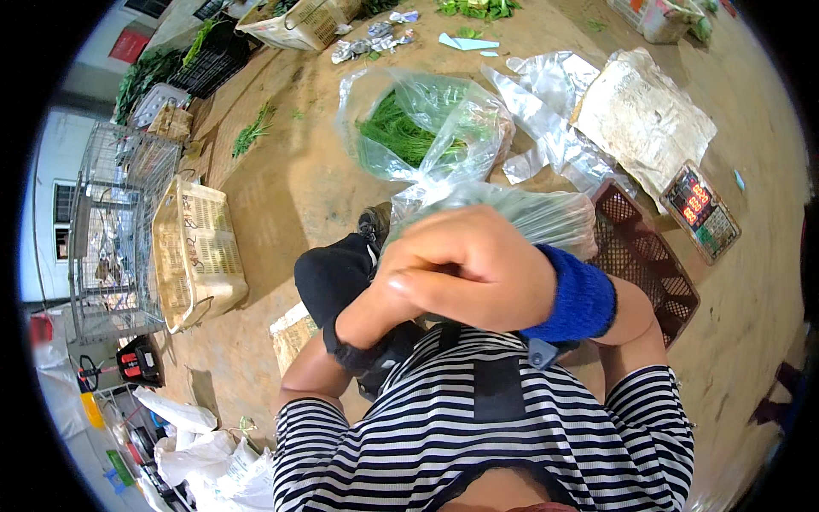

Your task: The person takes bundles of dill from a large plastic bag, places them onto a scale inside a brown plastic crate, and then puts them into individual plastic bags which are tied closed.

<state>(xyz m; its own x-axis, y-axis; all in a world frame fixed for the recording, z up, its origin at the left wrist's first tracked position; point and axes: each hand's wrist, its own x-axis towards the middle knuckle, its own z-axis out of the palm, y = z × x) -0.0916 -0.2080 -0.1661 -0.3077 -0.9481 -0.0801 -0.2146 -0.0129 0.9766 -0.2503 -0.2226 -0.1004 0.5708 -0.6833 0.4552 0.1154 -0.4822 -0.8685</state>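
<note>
Close in front of my chest, my right hand (pixel 473 264), with a blue wristband, is closed, and it overlaps my left hand (pixel 375 303). A dark band circles my left wrist. The left fingers are hidden behind the right hand, and whatever the right fingers grip is hidden too. Just beyond both hands lies a clear plastic bag (pixel 550 218) with pale green contents. Farther off, touching it, another clear plastic bag (pixel 478 119) holds feathery green herbs (pixel 401 128).
To the right sit a brown plastic crate (pixel 682 299), a digital scale (pixel 704 213), a stained whitish sheet (pixel 644 119) and silvery film (pixel 546 102). A cream crate (pixel 209 247) and a wire cage (pixel 119 230) stand left. Loose greens (pixel 253 130) lie on the floor.
</note>
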